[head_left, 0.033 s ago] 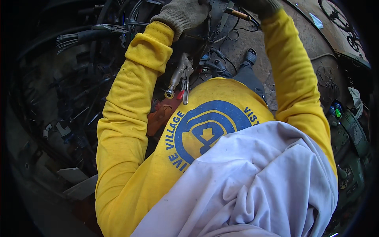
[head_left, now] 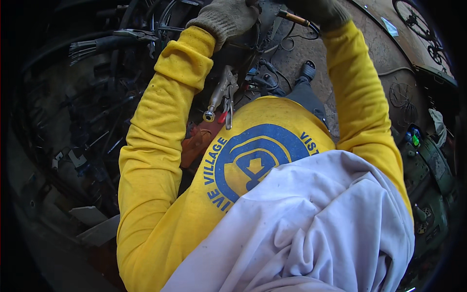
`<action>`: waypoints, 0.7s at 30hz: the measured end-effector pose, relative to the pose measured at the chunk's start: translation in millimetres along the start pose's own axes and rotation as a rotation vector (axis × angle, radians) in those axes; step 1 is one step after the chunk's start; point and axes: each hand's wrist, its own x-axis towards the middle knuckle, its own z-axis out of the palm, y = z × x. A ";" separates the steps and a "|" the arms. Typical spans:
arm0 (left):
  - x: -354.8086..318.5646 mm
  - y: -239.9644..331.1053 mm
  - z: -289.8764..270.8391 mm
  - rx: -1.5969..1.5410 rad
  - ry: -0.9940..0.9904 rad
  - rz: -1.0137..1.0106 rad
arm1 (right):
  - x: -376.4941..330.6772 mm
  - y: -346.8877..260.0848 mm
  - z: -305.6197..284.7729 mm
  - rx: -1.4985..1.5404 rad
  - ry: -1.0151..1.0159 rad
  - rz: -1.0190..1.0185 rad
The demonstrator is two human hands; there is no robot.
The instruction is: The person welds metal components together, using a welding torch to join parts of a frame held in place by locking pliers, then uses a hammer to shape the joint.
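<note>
Both gloved hands work up in a tangle of black cables [head_left: 146, 29], the left hand [head_left: 226, 19] closed over them and the right hand [head_left: 326, 12] gripping a brass-tipped tool [head_left: 294, 18], while locking pliers [head_left: 221, 95] hang below (no container shows); the next move seems to call for a steady hold.
</note>
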 end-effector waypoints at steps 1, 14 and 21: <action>-2.1 14.7 -8.0 -0.011 -0.072 -0.049 | -8.7 3.1 1.3 0.172 0.015 0.020; 11.0 -25.2 12.3 -0.146 0.152 0.387 | 40.8 61.7 49.8 0.017 0.277 -0.358; 8.6 -4.1 -1.7 -0.075 -0.100 0.004 | 48.1 71.3 42.1 -1.235 0.584 -0.805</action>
